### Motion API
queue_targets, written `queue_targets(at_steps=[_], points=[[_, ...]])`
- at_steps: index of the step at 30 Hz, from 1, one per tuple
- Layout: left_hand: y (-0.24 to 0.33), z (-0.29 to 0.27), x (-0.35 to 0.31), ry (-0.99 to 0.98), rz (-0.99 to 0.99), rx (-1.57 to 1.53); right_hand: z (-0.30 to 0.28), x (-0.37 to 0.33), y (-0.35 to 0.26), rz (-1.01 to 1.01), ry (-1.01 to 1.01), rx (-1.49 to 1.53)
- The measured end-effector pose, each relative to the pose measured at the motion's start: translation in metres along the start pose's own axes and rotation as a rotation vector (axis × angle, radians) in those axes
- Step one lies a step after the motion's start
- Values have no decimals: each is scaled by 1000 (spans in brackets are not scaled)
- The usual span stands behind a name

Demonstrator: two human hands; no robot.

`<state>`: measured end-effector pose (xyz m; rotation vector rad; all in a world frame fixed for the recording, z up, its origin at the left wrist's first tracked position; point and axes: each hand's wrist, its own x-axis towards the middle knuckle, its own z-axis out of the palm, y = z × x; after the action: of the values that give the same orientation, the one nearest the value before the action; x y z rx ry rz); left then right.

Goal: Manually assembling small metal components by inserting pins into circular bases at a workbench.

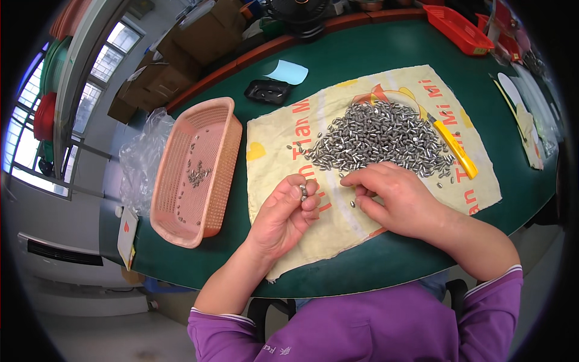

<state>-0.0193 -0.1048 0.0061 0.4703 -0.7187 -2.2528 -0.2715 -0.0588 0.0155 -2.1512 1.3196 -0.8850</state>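
A big heap of small, shiny, barrel-shaped metal pieces (380,136) lies on a pale yellow printed cloth (283,136). My left hand (283,214) is raised over the cloth's near left part, its thumb and fingers closed on a few of these metal pieces (304,192). At the near edge of the heap is my right hand (395,199), palm down, with a gap between index finger and thumb and nothing visible held there. A single loose piece (353,204) sits just by its thumb. The undersides of its other fingers are hidden.
Left of the cloth, a pink plastic basket (231,142) contains a few metal pieces. A yellow-handled cutter knife (455,148) rests at the heap's right side. Behind are a black tray (267,92) and a red basket (455,30) on the green table (374,45). Clear plastic bags (142,157) lie far left.
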Motion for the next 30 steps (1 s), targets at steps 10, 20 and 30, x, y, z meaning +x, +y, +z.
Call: queue_targets(at_steps=[10,20,30], points=[[19,8,-6,110,227,277,-4,6,7,-14,164,-53],[123,-13,-72,961,829,1732,-12,6,12,-35,181,-232],[-8,53,5,101,228,1650,-5,-2,15,-93,93,-306]])
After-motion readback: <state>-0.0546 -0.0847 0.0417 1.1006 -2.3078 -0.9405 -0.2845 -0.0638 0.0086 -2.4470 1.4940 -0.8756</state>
